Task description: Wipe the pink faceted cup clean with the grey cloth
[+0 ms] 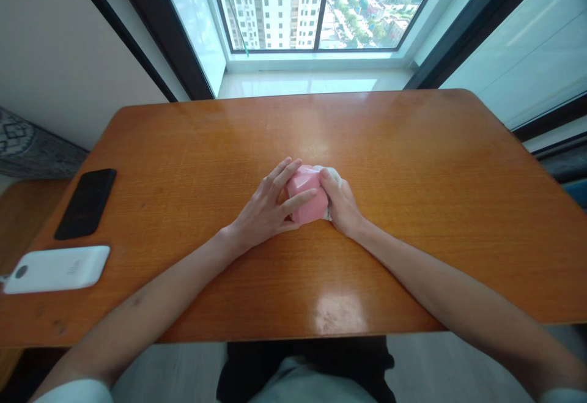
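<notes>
In the middle of the table, a small pink plastic object (310,206) with smooth, faceted sides sits between my two hands; I cannot tell its exact kind. My left hand (275,198) steadies it from the left, thumb across the near face and fingers spread along the far edge. On the other side, my right hand (340,202) is closed round a crumpled white cloth or tissue (334,174) and presses it against the pink object's right side. That hand's thumb rests on top, while its other fingers are hidden behind the cloth and the object.
The brown wooden table (435,207) spans most of the view. At its left lie a black phone (86,203) and a white, rounded flat device (59,269) with a cable at its left end. Beyond the far edge is a window (316,8). A patterned grey cushion (36,146) is at far left.
</notes>
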`<state>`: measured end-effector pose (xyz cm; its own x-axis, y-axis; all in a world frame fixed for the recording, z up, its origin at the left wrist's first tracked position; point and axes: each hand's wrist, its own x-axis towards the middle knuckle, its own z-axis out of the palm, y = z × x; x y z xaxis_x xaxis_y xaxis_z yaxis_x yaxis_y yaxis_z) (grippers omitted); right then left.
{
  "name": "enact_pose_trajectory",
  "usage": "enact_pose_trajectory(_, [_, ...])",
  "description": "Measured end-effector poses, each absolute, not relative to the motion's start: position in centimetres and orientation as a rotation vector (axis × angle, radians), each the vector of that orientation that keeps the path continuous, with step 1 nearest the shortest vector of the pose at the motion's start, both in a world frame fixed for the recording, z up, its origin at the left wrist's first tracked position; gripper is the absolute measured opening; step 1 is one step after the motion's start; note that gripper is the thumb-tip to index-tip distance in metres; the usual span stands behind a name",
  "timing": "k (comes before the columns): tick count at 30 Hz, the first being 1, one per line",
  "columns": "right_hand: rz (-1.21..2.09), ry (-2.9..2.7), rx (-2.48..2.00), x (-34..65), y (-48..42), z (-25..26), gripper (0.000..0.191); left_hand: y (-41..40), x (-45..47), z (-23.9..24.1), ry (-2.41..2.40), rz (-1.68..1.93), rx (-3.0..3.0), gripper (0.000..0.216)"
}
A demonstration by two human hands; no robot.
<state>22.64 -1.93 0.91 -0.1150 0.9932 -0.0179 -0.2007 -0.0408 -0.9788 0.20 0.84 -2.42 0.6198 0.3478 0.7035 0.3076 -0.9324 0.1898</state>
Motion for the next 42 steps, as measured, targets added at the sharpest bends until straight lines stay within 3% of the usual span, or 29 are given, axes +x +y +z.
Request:
enact_pose_trajectory(4, [1.491,-1.137,-1.003,22.6,-2.1,0.6,0.062,1.2,0.1,-2.4,0.576,1.293,2.766,0.095])
enact_pose_trajectory(8, [1.428,-1.283,-0.990,22.9,-2.3,0.7,0.049,1.1,0.0,-2.3,0.588,1.330,2.678,0.103])
enact_pose_trajectory(17, [0.722,-1.916,-0.589,23.0,-2.2,1.0,0.012,0.8,0.2,-2.2,0.463,1.307,2.335,0.119])
enact_pose_trajectory(31, [-0.032,-2.136,-0.488,22.4,-2.6,0.2,0.026,0.6,-0.9,-0.3,0.452,0.840,1.529,0.087])
enact_pose_trajectory(38, [-0.347,-2.009,-0.748,21.9,-3.8,0.0,0.013,1.4,-0.8,-1.3,0.418,0.886,1.516,0.084])
enact_pose_trajectory(42, [-0.250,-1.972,-0.790,22.0,-3.7,0.2,0.012,0.9,-0.7,-0.7,0.415,0.856,1.466,0.082])
